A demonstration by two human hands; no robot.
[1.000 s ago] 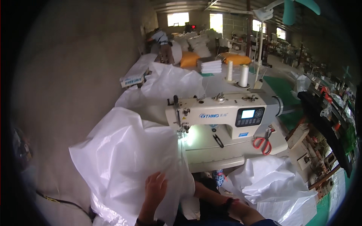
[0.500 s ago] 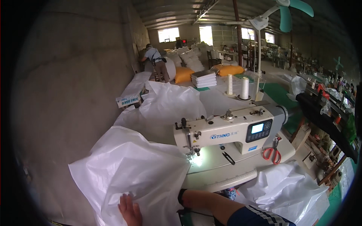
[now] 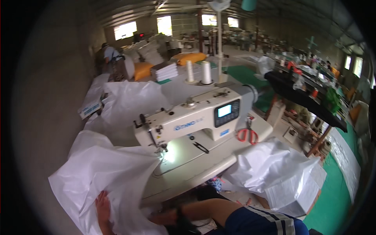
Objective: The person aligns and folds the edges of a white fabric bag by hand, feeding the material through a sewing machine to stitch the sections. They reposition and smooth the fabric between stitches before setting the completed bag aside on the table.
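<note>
"How did the left hand point(image 3: 102, 206) lie?"

"On the white sheet point(image 3: 100, 172), palm down, fingers straight, close together and pointing away from the body."

"And the right hand point(image 3: 165, 217)?"

"Low, below the sewing machine point(image 3: 184, 122), beside the sheet's near right part. Its forearm point(image 3: 203, 209) reached leftward from a blue sleeve point(image 3: 244, 219). It was blurred, so I couldn't tell whether its fingers pinched anything."

"Where was the sheet?"

"Left of the machine, bunched in folds, its upper right edge near the lit needle."
</note>
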